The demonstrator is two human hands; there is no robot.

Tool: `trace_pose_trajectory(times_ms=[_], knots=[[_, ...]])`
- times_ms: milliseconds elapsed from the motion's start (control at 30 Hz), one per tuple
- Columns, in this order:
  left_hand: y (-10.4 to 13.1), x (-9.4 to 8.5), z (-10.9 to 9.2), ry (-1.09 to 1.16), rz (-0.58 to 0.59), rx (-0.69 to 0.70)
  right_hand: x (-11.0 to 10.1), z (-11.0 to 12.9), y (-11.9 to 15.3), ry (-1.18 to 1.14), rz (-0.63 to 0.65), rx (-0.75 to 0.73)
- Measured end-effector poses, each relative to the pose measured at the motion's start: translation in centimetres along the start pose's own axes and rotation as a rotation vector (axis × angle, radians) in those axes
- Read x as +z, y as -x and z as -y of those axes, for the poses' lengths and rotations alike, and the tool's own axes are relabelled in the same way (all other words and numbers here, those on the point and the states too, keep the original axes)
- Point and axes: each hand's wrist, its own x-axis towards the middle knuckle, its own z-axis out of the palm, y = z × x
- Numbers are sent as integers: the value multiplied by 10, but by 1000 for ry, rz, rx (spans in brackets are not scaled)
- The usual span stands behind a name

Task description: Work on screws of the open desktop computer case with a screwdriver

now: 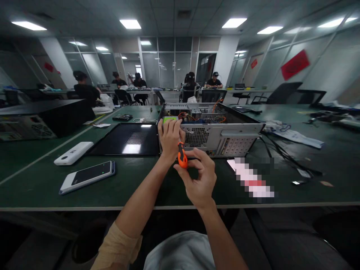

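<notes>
The right grip (200, 176) is pinching the orange-and-black handle of a screwdriver (182, 157) between the thumb and fingers, above the desk (135, 198), inward from the middle of its near edge. The shaft points away from the person, toward the computer case; its tip is hidden, so I cannot tell whether it meets a screw. The left grip (170, 138) is just beyond the handle, its fingers close together and bent over the left end of the case's near wall; I cannot tell whether it pinches anything. A bright green patch (170, 119) shows just past those fingertips.

The computer case (239, 131) lies on its side on the desk, beyond the middle of the near edge, open at the top, with coloured wires (184, 115) inside. Left of it a glossy black panel (123, 138) lies flat. Nearer the desk's near edge, to the left, are a white device (73, 153) and a larger white-and-black device (87, 176). Toward the left edge stands a black computer case (47, 120).

To the right, a pixelated phone-like object (251, 178) lies near the near edge, with black cables (289, 157) and pale cloth (298, 137) farther toward the right edge. Several people sit at the back of the room.
</notes>
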Motion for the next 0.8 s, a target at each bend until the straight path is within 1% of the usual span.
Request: trace_pose_trajectory(times_ms=[67,167,233,333,400,467,567,700,733,800], knots=[[0,-1,-1,3,2,-4,-3,1,-1,-12,23,3],[0,-2,-2,9,15,-1,-7,4,-2,48,69,-36],[0,-3,-2,8,20,2,-8,7,-2,51,95,-20],[1,-1,0,4,24,5,-8,10,-1,11,179,18],[1,1,1,-5,14,10,-6,11,0,-5,208,21],[2,3,2,-16,-7,15,-4,10,0,-12,198,18],[1,3,0,-17,-16,13,1,7,1,0,138,28],[0,0,-3,2,-5,-7,4,2,3,-102,22,152],[0,-1,-3,3,-7,-7,3,2,2,-118,9,167],[-1,-1,-3,2,-16,-3,0,3,1,-81,28,131]])
